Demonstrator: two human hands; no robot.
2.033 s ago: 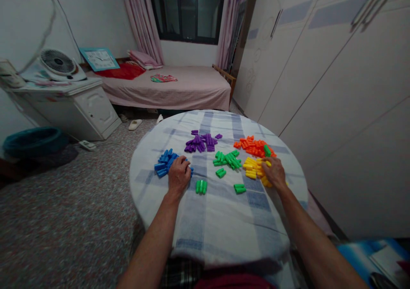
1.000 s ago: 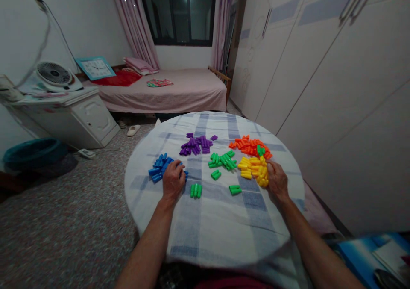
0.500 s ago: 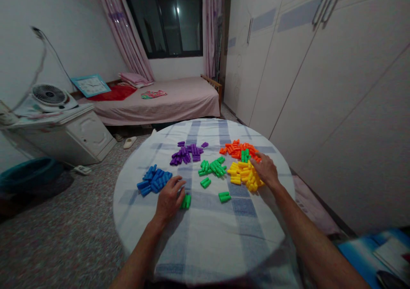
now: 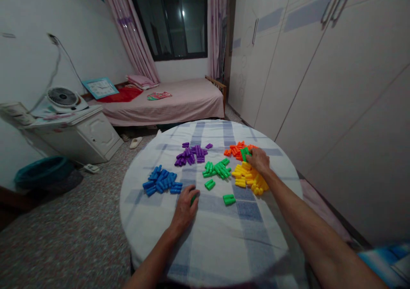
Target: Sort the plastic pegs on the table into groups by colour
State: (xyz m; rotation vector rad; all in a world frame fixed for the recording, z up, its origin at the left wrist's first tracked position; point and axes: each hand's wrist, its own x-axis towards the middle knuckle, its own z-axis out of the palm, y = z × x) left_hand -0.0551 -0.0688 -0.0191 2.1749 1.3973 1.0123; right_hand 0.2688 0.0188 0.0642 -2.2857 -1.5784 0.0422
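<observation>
Desk: A round, cloth-covered desk [image 4: 218,246], read as a clock face with twelve at the far edge.
Left hand: Towards nine o'clock, inward of the rim, the left hand [image 4: 186,205] is cupped, its fingers loosely bent over a small green piece [image 4: 193,200] that peeks out beside the thumb. How firm the grip is cannot be told.
Right hand: Towards one o'clock, the right hand [image 4: 259,160] has its part-curled fingers at the right side of a green bundle [image 4: 245,153]. Whether the grip has closed on it is hidden.
Green bundle: On or against the orange pile [image 4: 237,148], with the yellow pile [image 4: 248,177] on its six o'clock side.
Other green: A green cluster [image 4: 219,169] just past twelve; a near green pair [image 4: 209,184] closer to centre; a further loose green set [image 4: 229,199] towards three.
Other colours: Blue pile [image 4: 162,180] at ten, purple pile [image 4: 192,154] at eleven.
Step in hand: Apparently taking hold of stray green pieces, one hand to each.
Next move: Likely calls for a light, secure pinch on the bundle that leaves its orange and yellow neighbours undisturbed.
</observation>
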